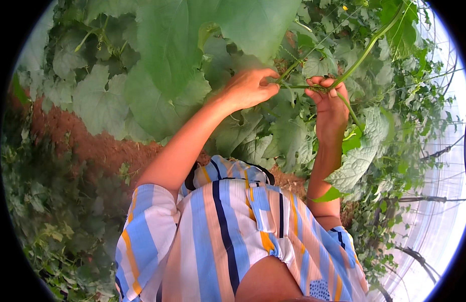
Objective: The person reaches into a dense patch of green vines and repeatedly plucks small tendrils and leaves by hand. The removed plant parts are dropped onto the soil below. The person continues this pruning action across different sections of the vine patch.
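My left hand (250,88) pinches a thin green stem (293,68) between thumb and forefinger. My right hand (332,104) grips a thick, pale green vine (369,44), with curled tendrils (318,88) bunched at its fingertips. A thin green strand (295,87) stretches nearly level between both hands. The vine climbs from the right fingers towards the upper right. Below them, a leaf stalk (350,109) runs down to a broad, wrinkled leaf (359,154) beside my right forearm. Part of the left fingers' grip is hidden behind the thumb.
Large blurred leaves (218,22) hang close above my left hand. Dense foliage (100,94) surrounds both arms, with reddish bare soil (78,139) at the left. Thin support strings (337,30) cross the upper right. Translucent sheeting (437,181) and dark poles (425,199) border the right side.
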{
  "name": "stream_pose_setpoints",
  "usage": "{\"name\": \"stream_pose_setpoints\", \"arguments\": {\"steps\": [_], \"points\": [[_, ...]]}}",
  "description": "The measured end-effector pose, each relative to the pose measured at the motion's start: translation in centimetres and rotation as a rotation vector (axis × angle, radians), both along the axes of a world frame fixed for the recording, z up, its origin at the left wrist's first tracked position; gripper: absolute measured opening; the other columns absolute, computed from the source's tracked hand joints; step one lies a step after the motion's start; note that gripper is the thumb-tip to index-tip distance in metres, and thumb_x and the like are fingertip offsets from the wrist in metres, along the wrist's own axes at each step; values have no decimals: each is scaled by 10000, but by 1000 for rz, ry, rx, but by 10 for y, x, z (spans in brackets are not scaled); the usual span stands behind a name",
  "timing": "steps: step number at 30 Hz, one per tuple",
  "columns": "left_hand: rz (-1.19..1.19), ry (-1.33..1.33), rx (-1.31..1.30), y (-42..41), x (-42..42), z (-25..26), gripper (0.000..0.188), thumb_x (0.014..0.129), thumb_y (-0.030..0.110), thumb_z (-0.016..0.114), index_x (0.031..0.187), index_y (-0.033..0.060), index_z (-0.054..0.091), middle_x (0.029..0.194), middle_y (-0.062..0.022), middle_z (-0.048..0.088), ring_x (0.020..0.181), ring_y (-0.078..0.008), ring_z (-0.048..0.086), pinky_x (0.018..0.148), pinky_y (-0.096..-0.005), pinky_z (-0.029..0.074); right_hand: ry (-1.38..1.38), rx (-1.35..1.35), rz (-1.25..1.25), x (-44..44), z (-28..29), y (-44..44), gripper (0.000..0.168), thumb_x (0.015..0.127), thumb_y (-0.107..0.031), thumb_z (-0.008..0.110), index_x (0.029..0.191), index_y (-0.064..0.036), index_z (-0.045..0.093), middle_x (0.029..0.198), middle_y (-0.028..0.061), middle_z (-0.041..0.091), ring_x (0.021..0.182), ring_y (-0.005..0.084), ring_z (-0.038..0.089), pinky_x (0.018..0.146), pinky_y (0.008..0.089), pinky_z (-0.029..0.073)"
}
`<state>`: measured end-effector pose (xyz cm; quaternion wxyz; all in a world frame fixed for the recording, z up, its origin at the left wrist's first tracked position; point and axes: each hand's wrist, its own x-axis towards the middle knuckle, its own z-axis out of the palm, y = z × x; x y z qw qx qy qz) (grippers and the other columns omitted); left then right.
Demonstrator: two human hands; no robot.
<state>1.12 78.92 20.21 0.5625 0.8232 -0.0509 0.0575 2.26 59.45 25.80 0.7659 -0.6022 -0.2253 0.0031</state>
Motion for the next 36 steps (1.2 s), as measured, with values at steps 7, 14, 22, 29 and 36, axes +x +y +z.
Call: {"name": "stream_pose_setpoints", "arguments": {"steps": [7,14,22,29,36], "points": [[-159,235,78,2,16,15,471,799,472,579,691,15,596,619,-19,509,599,-111,446,531,-285,351,-66,-92,43,-13,-1,0,196,905,-153,435,1012,6,477,1034,175,536,1004,295,545,816,367,483],[-216,181,-43,-1,16,0,241,798,243,626,774,4,608,682,0,548,639,-71,461,555,-239,354,-84,-82,58,-14,-6,-5,199,916,-163,419,1010,1,479,1037,168,534,998,279,543,808,375,484],[-310,175,-448,1,15,-24,209,831,67,557,1020,-1,614,811,-3,583,746,-73,515,675,-232,418,-63,-54,51,-9,-4,-8,221,911,-200,439,1004,-4,481,1035,167,538,979,277,550,812,380,478],[-121,-215,-109,-8,4,-36,229,838,15,500,1047,9,594,825,-48,575,713,-151,544,645,-272,434,-67,-76,29,-9,-11,-6,197,907,-183,437,976,-4,483,986,159,541,944,275,558,805,384,487],[101,-275,198,14,12,-86,221,828,35,536,1035,74,604,837,-87,555,702,-216,559,638,-316,444,-161,76,-21,0,-3,-18,193,901,-192,434,917,-4,474,896,154,552,848,242,572,702,326,478]]}}
